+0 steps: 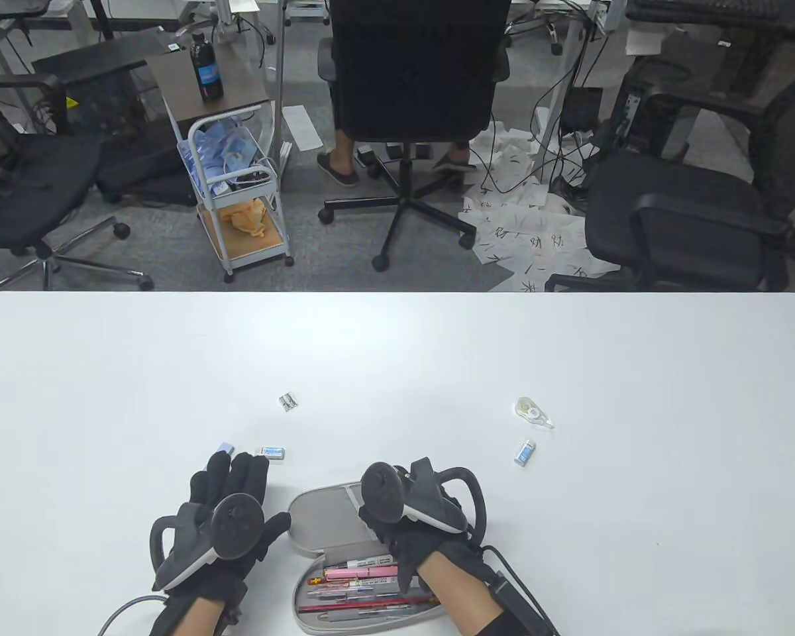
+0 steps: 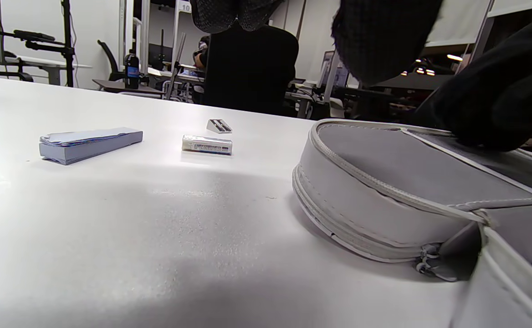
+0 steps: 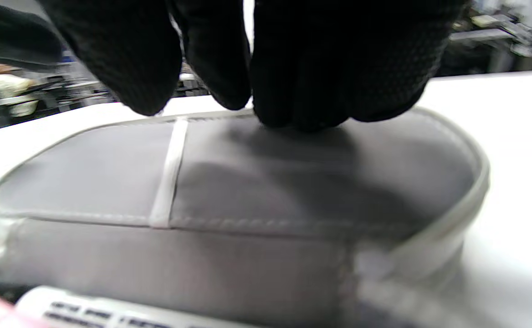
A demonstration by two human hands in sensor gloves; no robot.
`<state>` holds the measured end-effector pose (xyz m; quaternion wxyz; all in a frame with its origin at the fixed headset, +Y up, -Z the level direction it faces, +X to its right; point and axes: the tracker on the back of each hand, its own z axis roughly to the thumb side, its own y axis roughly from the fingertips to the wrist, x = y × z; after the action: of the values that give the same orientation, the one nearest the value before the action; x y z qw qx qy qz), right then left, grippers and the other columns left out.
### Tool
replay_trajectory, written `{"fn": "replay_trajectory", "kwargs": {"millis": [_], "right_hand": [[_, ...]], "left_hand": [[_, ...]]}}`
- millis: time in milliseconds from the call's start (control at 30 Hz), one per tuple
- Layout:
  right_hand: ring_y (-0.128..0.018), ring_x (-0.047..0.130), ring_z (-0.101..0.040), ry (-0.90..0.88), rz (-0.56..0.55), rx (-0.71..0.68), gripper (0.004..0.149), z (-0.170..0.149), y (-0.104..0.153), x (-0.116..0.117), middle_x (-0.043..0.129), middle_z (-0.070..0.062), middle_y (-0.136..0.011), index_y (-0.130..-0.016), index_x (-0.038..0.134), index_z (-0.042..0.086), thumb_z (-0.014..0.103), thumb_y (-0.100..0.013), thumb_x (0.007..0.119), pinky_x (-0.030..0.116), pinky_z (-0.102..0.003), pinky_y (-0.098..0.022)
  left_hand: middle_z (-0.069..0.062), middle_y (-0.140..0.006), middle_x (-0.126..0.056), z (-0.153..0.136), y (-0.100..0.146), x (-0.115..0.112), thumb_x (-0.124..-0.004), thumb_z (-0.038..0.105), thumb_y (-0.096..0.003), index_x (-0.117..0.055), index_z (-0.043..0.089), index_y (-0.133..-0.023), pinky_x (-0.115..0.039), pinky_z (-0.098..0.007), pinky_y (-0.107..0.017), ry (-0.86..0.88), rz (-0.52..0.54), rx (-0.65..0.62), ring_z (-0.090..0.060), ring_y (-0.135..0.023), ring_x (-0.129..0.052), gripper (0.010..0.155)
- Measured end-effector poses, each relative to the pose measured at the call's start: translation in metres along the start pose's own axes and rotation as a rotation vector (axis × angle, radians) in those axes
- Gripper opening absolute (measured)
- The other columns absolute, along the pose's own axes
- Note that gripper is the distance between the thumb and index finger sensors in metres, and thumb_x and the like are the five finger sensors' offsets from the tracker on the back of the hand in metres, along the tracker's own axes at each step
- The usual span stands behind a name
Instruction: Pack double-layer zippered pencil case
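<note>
The grey pencil case lies open at the front of the table. Its lid is folded out flat to the far left, and its tray holds several pens and pencils. My right hand reaches over the lid. Its fingertips touch the lid near its far rim, and the thumb is off it. My left hand is left of the case with fingers spread and holds nothing. The lid also shows in the left wrist view.
A blue pad and a white eraser lie just beyond my left hand, with a small sharpener farther back. A correction tape and another eraser lie to the right.
</note>
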<state>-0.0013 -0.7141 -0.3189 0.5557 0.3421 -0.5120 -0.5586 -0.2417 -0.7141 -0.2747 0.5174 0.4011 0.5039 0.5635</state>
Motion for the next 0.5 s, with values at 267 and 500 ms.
{"fn": "replay_trajectory", "kwargs": {"millis": [267,500], "right_hand": [[-0.091,0.061,-0.055,0.049,0.128,0.194,0.069,0.030,-0.009,0.030,0.056,-0.030,-0.107,-0.105,0.059,0.006,0.046,-0.051,0.075,0.063,-0.070,-0.059],[-0.091,0.055,-0.059,-0.053,0.111,0.193,0.045,0.035,-0.014,0.037,0.057,-0.030,-0.105,-0.087,0.074,0.006,0.030,-0.050,0.077,0.057,-0.078,-0.049]], "left_hand": [[-0.025,-0.122,-0.044,0.001,0.001,0.003,-0.082,0.051,-0.0549,-0.045,0.007,-0.119,-0.028,-0.065,-0.072,0.019,0.018,-0.009,-0.056,-0.105,-0.028,0.087],[-0.025,-0.122,-0.043,-0.001,0.000,0.004,-0.081,0.051,-0.0553,-0.044,0.006,-0.119,-0.028,-0.065,-0.072,0.040,0.016,-0.012,-0.056,-0.105,-0.027,0.086]]}}
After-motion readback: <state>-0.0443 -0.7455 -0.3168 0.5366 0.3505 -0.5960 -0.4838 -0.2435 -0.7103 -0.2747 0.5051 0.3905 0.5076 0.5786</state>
